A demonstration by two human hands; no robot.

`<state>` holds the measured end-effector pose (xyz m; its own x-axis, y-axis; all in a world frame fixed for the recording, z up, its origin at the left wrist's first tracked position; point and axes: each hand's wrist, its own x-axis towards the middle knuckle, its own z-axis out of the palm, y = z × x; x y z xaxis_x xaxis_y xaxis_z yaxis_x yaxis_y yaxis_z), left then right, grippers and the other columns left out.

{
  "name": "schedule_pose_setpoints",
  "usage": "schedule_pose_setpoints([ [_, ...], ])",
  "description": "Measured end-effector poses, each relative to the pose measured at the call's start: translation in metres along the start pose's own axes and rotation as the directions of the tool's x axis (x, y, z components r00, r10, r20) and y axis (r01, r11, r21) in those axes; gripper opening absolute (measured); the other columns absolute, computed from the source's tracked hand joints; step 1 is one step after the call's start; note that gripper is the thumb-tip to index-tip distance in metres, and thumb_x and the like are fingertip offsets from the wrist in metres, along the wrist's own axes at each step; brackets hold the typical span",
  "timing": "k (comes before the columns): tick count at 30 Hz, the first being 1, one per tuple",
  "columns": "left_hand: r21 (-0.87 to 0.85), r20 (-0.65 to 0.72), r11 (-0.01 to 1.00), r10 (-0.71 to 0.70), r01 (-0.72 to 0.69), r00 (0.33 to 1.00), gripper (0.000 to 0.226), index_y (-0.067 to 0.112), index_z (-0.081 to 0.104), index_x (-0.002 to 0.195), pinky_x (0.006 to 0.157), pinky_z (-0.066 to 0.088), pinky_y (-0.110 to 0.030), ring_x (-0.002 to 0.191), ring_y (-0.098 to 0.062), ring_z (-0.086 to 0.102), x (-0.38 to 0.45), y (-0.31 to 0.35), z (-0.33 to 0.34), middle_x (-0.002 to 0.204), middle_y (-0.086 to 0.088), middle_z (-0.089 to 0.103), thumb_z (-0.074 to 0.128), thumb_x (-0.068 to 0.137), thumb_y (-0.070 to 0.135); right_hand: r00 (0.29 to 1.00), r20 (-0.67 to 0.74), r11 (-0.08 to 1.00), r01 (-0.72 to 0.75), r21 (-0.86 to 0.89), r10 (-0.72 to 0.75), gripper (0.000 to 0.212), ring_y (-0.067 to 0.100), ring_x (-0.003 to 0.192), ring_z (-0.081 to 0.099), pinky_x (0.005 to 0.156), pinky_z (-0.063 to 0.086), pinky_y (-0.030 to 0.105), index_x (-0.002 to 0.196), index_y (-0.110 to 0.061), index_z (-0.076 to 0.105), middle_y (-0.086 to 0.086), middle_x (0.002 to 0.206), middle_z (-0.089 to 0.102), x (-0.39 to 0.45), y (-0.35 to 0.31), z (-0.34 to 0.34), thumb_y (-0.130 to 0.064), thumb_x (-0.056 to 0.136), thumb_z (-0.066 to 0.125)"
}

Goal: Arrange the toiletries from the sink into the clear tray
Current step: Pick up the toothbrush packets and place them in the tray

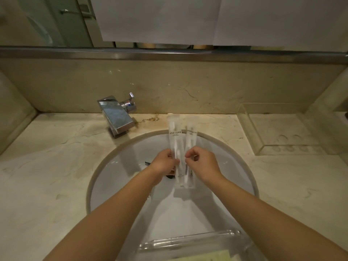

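A chrome tap [117, 114] stands on the pale marble counter [47, 157] at the far left, its lever [131, 97] raised. Behind it runs a marble backsplash [188, 85] under a metal ledge [169, 53]. White paper sheets [160, 19] cover what is perhaps a mirror.

The table [56, 151] is pale veined stone, polished and faintly glossy, with a rusty stain behind the basin; the backsplash [169, 85] is the same marble-like stone, duller in finish; the sink [116, 166] is smooth white glazed ceramic; the faucet [117, 115] is chromed metal — mirror-bright; the two toothbrush packets [176, 140] are thin clear plastic film with a soft sheen; the clear tray [250, 129] at the right is transparent rigid plastic — smooth-walled; a second clear container [188, 240] at the near edge looks glossy.
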<state>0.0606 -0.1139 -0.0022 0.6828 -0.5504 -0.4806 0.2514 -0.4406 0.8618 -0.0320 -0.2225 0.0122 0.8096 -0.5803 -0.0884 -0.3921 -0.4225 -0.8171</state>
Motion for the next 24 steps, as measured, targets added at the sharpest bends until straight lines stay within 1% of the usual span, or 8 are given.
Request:
schedule_pose_setpoints([
  [3, 0.019, 0.028, 0.999, 0.030, -0.030, 0.999, 0.011, 0.004, 0.058, 0.100, 0.078, 0.059, -0.042, 0.085, -0.030, 0.064, -0.020, 0.011, -0.007, 0.090, -0.016, 0.059, 0.054, 0.091, 0.001, 0.996, -0.085, 1.000, 0.015, 0.018, -0.013, 0.011, 0.014, 0.068, 0.052, 0.063, 0.044, 0.024, 0.084, -0.017, 0.060, -0.005, 0.076, 0.056, -0.013, -0.012, -0.012, -0.009, 0.082, 0.066],
  [5, 0.034, 0.056, 0.998, 0.053, -0.055, 0.997, 0.014, 0.006, 0.060, 0.102, 0.062, 0.057, -0.030, 0.079, -0.025, 0.063, -0.033, 0.020, -0.012, 0.089, -0.013, 0.061, 0.054, 0.091, 0.001, 0.995, -0.097, 0.997, 0.012, 0.077, -0.004, 0.020, 0.012, 0.063, 0.049, 0.056, 0.041, 0.023, 0.095, -0.019, 0.055, -0.006, 0.080, 0.053, -0.022, -0.021, -0.021, -0.010, 0.082, 0.067],
  [7, 0.067, 0.084, 0.995, 0.070, -0.076, 0.994, 0.014, 0.009, 0.061, 0.103, 0.052, 0.049, -0.020, 0.072, -0.017, 0.062, -0.050, 0.030, -0.018, 0.084, -0.005, 0.063, 0.053, 0.092, 0.003, 0.996, -0.092, 0.988, -0.005, 0.157, 0.020, 0.033, 0.008, 0.062, 0.048, 0.053, 0.038, 0.020, 0.107, -0.025, 0.053, -0.009, 0.081, 0.049, -0.034, -0.029, -0.030, -0.011, 0.082, 0.068],
  [10, 0.092, 0.121, 0.993, 0.059, -0.070, 0.991, 0.019, 0.011, 0.059, 0.109, 0.055, 0.047, -0.019, 0.072, -0.012, 0.061, -0.076, 0.042, -0.026, 0.085, 0.000, 0.063, 0.050, 0.094, 0.004, 0.991, -0.096, 0.959, -0.063, 0.276, 0.093, 0.036, 0.006, 0.068, 0.049, 0.058, 0.039, 0.019, 0.111, -0.028, 0.054, -0.010, 0.089, 0.049, -0.050, -0.037, -0.042, -0.013, 0.082, 0.069],
  [15, 0.089, 0.156, 0.996, -0.012, -0.002, 0.988, 0.030, 0.015, 0.059, 0.116, 0.079, 0.052, -0.036, 0.091, -0.021, 0.060, -0.122, 0.048, -0.039, 0.099, -0.006, 0.063, 0.049, 0.091, 0.001, 0.968, -0.107, 0.896, -0.164, 0.414, 0.227, 0.013, 0.015, 0.066, 0.057, 0.072, 0.054, 0.034, 0.096, -0.020, 0.063, 0.006, 0.094, 0.060, -0.082, -0.039, -0.060, -0.011, 0.088, 0.059],
  [18, 0.109, 0.195, 0.994, -0.025, 0.003, 0.981, 0.029, 0.015, 0.062, 0.111, 0.089, 0.051, -0.043, 0.092, -0.023, 0.059, -0.150, 0.049, -0.045, 0.098, -0.006, 0.062, 0.050, 0.089, 0.000, 0.951, -0.108, 0.871, -0.215, 0.441, 0.289, 0.026, 0.015, 0.062, 0.057, 0.070, 0.053, 0.031, 0.094, -0.020, 0.067, 0.003, 0.084, 0.059, -0.103, -0.040, -0.070, -0.006, 0.093, 0.046],
  [21, 0.239, 0.250, 0.971, -0.035, -0.027, 0.968, 0.026, 0.009, 0.063, 0.113, 0.079, 0.051, -0.033, 0.088, -0.021, 0.059, -0.174, 0.046, -0.048, 0.093, -0.006, 0.061, 0.054, 0.090, 0.003, 0.934, -0.139, 0.862, -0.237, 0.447, 0.329, 0.032, 0.016, 0.060, 0.055, 0.065, 0.048, 0.026, 0.099, -0.017, 0.067, 0.001, 0.077, 0.056, -0.124, -0.037, -0.080, -0.003, 0.092, 0.039],
  [24, 0.399, 0.289, 0.913, -0.040, -0.083, 0.957, 0.027, 0.010, 0.060, 0.114, 0.069, 0.044, -0.029, 0.075, -0.017, 0.051, -0.192, 0.035, -0.043, 0.082, -0.005, 0.053, 0.061, 0.088, 0.005, 0.924, -0.174, 0.868, -0.239, 0.437, 0.342, 0.024, 0.018, 0.063, 0.051, 0.057, 0.043, 0.025, 0.095, -0.014, 0.066, 0.002, 0.077, 0.054, -0.142, -0.030, -0.089, -0.008, 0.092, 0.042],
])
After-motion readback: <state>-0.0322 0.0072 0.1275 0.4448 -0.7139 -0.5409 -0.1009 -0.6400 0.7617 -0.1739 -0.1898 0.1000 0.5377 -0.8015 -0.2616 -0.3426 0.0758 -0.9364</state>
